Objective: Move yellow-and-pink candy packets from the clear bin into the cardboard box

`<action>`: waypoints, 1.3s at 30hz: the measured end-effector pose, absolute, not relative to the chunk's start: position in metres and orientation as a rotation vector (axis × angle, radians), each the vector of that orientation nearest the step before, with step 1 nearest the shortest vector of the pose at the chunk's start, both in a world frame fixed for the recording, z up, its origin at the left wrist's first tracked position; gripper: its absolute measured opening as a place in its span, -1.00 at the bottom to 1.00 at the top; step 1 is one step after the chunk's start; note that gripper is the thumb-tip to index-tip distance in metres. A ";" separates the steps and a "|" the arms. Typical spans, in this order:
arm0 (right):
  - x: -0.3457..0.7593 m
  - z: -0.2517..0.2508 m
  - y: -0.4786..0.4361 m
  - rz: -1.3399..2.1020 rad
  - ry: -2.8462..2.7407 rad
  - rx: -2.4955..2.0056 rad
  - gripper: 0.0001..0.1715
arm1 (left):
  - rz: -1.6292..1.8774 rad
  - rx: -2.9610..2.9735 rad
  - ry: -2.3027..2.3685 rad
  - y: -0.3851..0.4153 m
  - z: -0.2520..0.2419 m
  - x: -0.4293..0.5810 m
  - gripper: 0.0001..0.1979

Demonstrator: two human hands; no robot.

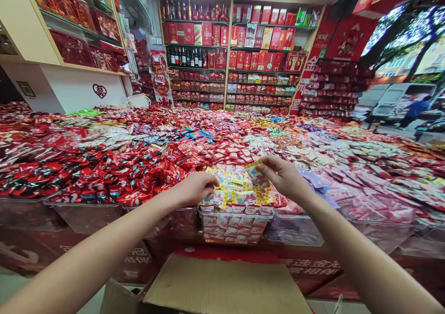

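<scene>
Yellow-and-white candy packets with cartoon prints lie on top of a clear plastic bin straight in front of me. More packets, pink and white, show through its front wall. My right hand pinches one yellow-edged candy packet above the bin's right side. At the left side of the same pile is my left hand, its fingers curled in against the packets. Whatever lies between those fingertips is hidden.
An open cardboard box flap juts out below the bin. Red wrapped candies are heaped to the left, pink packets to the right. Shelves of bottles and red boxes stand behind. At the far right, a person is outside near a van.
</scene>
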State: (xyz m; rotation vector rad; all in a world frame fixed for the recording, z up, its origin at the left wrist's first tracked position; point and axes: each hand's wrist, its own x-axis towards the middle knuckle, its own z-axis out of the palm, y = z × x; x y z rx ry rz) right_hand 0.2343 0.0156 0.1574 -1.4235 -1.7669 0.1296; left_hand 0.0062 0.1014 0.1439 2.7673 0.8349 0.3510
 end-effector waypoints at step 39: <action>0.211 0.136 0.086 0.260 -2.124 -1.439 -0.74 | 0.382 2.719 0.947 0.116 0.147 -0.004 -0.88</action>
